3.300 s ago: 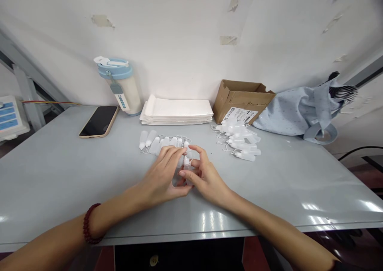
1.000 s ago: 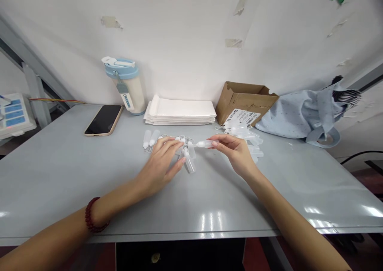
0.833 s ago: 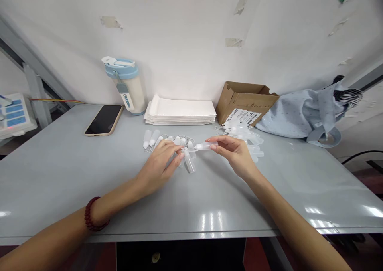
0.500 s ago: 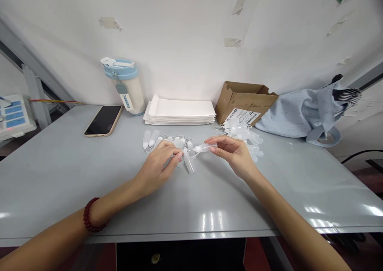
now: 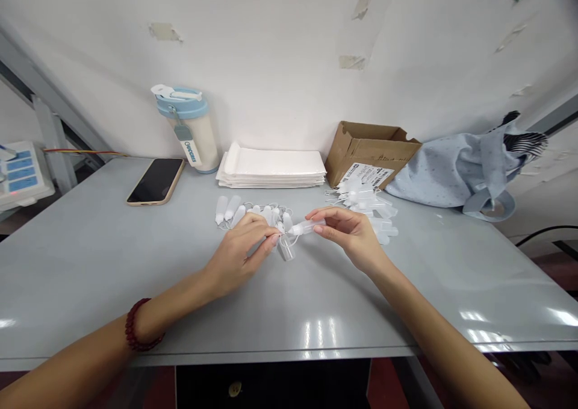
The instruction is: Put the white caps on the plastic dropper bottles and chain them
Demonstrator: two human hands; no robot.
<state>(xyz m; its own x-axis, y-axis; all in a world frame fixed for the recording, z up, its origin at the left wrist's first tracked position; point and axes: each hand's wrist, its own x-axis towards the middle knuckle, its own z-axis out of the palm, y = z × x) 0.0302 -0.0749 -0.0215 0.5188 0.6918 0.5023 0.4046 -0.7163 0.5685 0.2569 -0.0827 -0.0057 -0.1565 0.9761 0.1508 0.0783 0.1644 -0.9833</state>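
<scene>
In my right hand [image 5: 352, 234], pinched between thumb and fingers, is a small translucent plastic bottle [image 5: 306, 227]. It lies nearly level, its narrow white tip pointing left, with a thin white loop hanging near the tip. The fingertips of my left hand [image 5: 237, 246] are pressed together close to that tip. Something thin shows between them, too small to name. Another clear bottle [image 5: 287, 251] is partly visible under the two hands. Behind my left hand lies a cluster of similar small bottles [image 5: 233, 208] with thin loops, partly hidden by my fingers.
More small bottles [image 5: 382, 225] are heaped beyond my right hand, before an open cardboard box [image 5: 361, 150]. White padded envelopes [image 5: 275, 168] are stacked by the wall. A tumbler [image 5: 194, 132] and a phone [image 5: 156, 182] stand left; a blue cloth bag [image 5: 442, 171] slumps right.
My right hand has moved slightly left, and the tip of its bottle is now closer to my left fingertips. My left hand has barely moved.
</scene>
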